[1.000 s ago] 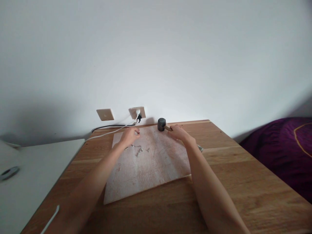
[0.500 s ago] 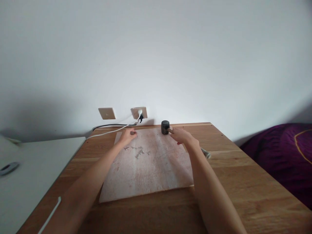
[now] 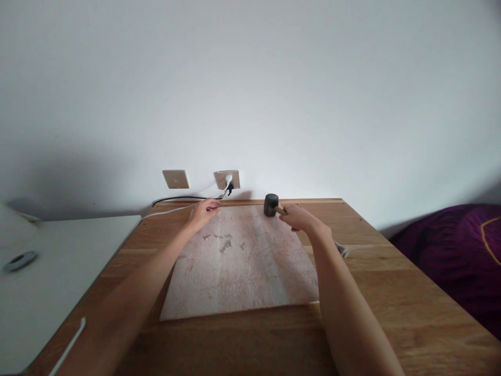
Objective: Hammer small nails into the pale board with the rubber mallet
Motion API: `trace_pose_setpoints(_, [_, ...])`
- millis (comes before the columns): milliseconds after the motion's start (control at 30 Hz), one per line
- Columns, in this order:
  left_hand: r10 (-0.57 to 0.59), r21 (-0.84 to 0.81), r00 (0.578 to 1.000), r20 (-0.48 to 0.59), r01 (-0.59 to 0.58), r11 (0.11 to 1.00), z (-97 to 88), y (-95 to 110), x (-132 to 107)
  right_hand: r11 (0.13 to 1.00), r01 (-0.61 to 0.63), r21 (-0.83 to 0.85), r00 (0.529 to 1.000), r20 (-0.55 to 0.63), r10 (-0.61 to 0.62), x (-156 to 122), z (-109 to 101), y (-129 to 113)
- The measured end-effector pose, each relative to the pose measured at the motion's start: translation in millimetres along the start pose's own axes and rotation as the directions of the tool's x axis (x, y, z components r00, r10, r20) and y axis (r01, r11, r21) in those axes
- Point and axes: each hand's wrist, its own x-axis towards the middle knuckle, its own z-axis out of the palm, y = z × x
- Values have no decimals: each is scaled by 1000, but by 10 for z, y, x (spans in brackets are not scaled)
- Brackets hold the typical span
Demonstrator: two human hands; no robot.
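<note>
One mallet [image 3: 271, 205] with a dark, barrel-shaped head is up at the far side of the board, toward its right corner; whether the head touches the surface, I cannot tell; a short stretch of its wooden handle [image 3: 280, 210] shows between the head and the right hand [image 3: 296, 216], which grips it with the fingers wrapped round; the left hand [image 3: 204, 213] is at the board's far left corner, its fingers bent and pointing right; whether it pinches anything, I cannot tell.

One pale, reddish-streaked board [image 3: 242, 279] lies under all this; on it, left of the middle and nearer the left hand, are scattered small metallic pieces [image 3: 242, 245], about six, though those in the cluster overlap too much for a sure count; the board rests on one wooden table [image 3: 391, 277], set against the wall [image 3: 274, 104]; a pale end of something [image 3: 341, 250] shows beside the right forearm, too small to name.

Two wall plates are fixed above the far edge; the left plate [image 3: 176, 179] is bare, while the socket [image 3: 221, 178] on the right holds two plugs, one white plug [image 3: 228, 179] and one black plug [image 3: 230, 188]; one black cord [image 3: 176, 199] and one white cord [image 3: 168, 211] run leftward; at left, a white surface [image 3: 86, 256] bears one grey object [image 3: 20, 261]; at right lies purple fabric [image 3: 442, 256] with a yellow line.
</note>
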Motion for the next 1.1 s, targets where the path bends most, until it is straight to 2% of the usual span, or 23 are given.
trace_pose_setpoints(67, [6, 23, 1000, 20, -7, 1000, 3, 36, 5, 1000, -6, -11, 1000, -1, 6, 1, -4, -15])
trace_pose_setpoints(133, [17, 50, 997, 81, -21, 999, 86, 117, 21, 1000, -19, -22, 1000, -2, 19, 2, -7, -30])
trace_pose_setpoints(200, [31, 62, 987, 161, -41, 997, 251, 247, 49, 999, -27, -41, 999, -23, 26, -1, -12, -38])
trace_pose_setpoints(267, [47, 57, 981, 188, -58, 997, 473, 410, 85, 998, -30, -62, 997, -68, 26, -7, -22, -34])
trace_pose_setpoints(333, [26, 27, 987, 161, -30, 999, 718, 582, 117, 996, -39, -80, 993, -116, 30, -14, -38, -16])
trace_pose_setpoints(433, [-86, -3, 991, 101, 86, 996, 1058, 822, 141, 994, -57, -89, 989, -139, 44, -26, -62, 32])
trace_pose_setpoints(533, [-194, 38, 981, 16, 193, 980, 1323, 1036, 117, 996, -59, -62, 995, -88, 54, -43, -65, 83])
trace_pose_setpoints(633, [-256, 38, 966, -24, 257, 966, 1506, 1218, 44, 998, -64, -7, 998, -27, 64, -54, -35, 116])
trace_pose_setpoints(700, [-269, 30, 963, -33, 270, 962, 1580, 1303, -19, 997, -73, 29, 997, -6, 73, -52, -14, 126])
trace_pose_setpoints(800, [-192, 97, 980, -46, 195, 976, 1615, 1351, -85, 994, -83, 77, 997, -1, 83, -43, -6, 137])
trace_pose_setpoints(900, [-154, 152, 987, -42, 159, 975, 1585, 1318, -73, 990, -90, 112, 996, 2, 90, -46, -22, 161])
trace_pose_setpoints(1000, [-206, 112, 978, 10, 204, 972, 1558, 1252, -15, 982, -103, 156, 995, 30, 99, -67, -30, 196])
trace_pose_setpoints(1100, [-173, 81, 984, 40, 170, 982, 1576, 1190, 24, 962, -121, 247, 990, 96, 100, -98, -27, 219])
